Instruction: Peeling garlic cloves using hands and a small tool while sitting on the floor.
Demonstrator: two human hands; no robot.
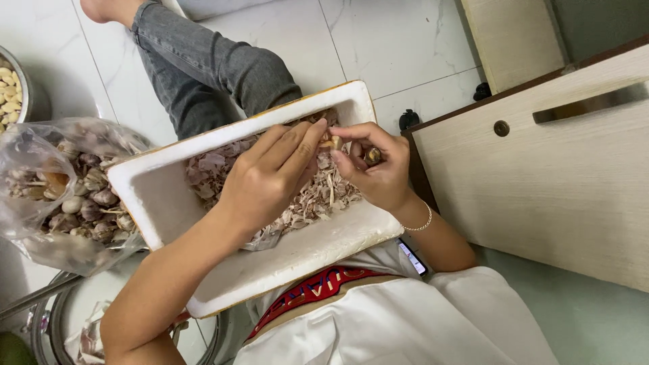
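White marble-look floor tiles [399,40] fill the far part of the scene, and a person sits on them with a grey-trousered leg [209,67] stretched away toward the far left. At the far left edge a metal bowl [30,94] holds pale peeled cloves. Just near of it lies a clear plastic bag [61,189] packed with unpeeled garlic bulbs and cloves, touching the left end of a white foam tray [162,203]. Nearer still, at the bottom left, sits a round metal basin [61,318] with a few papery scraps inside. The tray rests tilted across the person's lap, and a heap of dry garlic skins [318,196] covers its middle. Over that heap the left hand [270,179] reaches in with its fingers drawn together, tips meeting a small garlic clove [332,142]. The right hand [378,169], a thin bracelet at its wrist, pinches the same clove between thumb and forefinger; its curled fingers seem to hold something small and dark, though this is hard to make out. To the right stands a pale wooden cabinet [541,182] with a recessed handle.
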